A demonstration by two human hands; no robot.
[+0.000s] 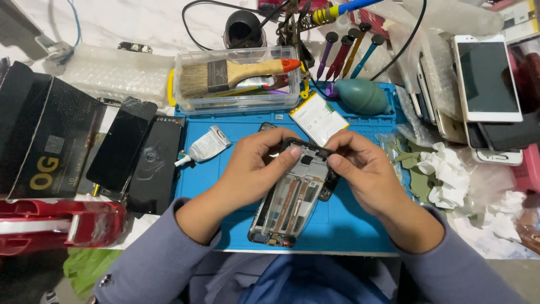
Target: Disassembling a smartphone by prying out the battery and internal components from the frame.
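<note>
An opened black phone frame with bare inner parts [292,194] is held over a blue rubber work mat [349,225], pinched at its upper end by the left hand [250,169] and the right hand [365,171]. A white flat battery [319,118] lies just beyond.

Black box [48,135] left; white-framed screen [486,79] right

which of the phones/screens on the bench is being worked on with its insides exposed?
The opened phone frame on the blue mat, gripped at its top by left hand and right hand. The others lie aside, untouched.
</note>
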